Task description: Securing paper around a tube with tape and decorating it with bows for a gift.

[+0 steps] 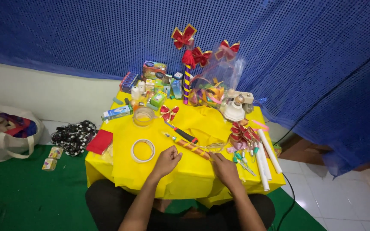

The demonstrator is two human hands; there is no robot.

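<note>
— Now, whereabouts for the stick (188, 146)?

— Lying slantwise on the yellow table (125, 169), in the middle of the front half. Far tip pointing toward the cutter (183, 133), near end toward the front edge.

— And the right hand (225, 169)?

— Fingertips closed on that near end, seemingly pinching it against the cloth.

— Left hand (166, 161)?

— Half curled, knuckles up, resting just beside the stick's middle, a little right of the tape roll (143, 150). Holding something or nothing: cannot tell.

— Any advice on the grip?

— Probably best to pinch firmly with the right, to hold the striped wrap tight at the end. Bring the left onto the shaft and steady it before any turning. Work low, close to the cloth, not lifted high.

— Anything to mind?

— Scissors (243, 164) and white rolls (264, 160) near the right edge, just beside the right wrist. Easy to knock off with a careless elbow, so better to move gently on that side.
</note>
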